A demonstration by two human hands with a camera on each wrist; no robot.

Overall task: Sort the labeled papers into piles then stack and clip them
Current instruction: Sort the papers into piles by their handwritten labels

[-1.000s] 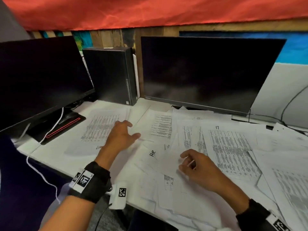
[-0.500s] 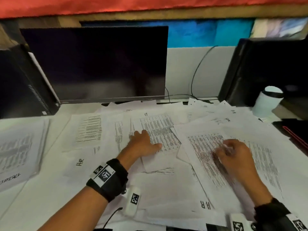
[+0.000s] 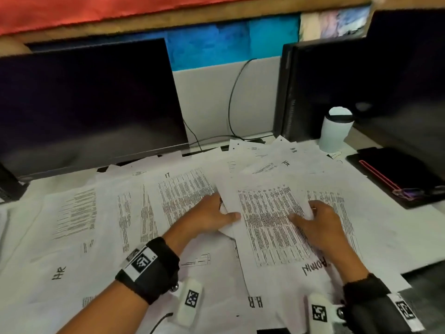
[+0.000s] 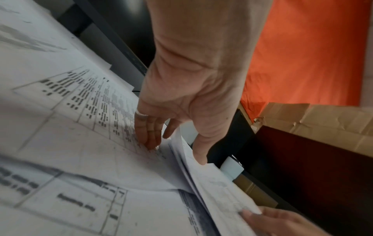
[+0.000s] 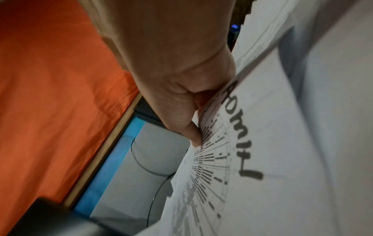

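Printed sheets with handwritten labels cover the desk. The sheet marked ADMIN (image 3: 269,227) lies tilted on top of them, centre right, with both hands on it. My left hand (image 3: 224,213) pinches its left edge, thumb on top and fingers beneath; the left wrist view shows that raised edge (image 4: 181,159) between thumb and fingers. My right hand (image 3: 303,215) pinches the right edge, its thumb (image 5: 193,132) pressing the printed table beside the ADMIN label (image 5: 242,135). An IT sheet (image 3: 185,189) and an HR sheet (image 3: 59,273) lie to the left.
A dark monitor (image 3: 91,104) stands behind the papers at left, a black computer tower (image 3: 337,88) at back right. Beside the tower stands a white cup (image 3: 336,131) with a black lid. A black base with a red stripe (image 3: 395,174) lies at right. More HR sheets (image 3: 289,155) fan out behind.
My view has swung right, away from the left pile. Both hands moved right across the papers and took hold of the ADMIN sheet's two edges.
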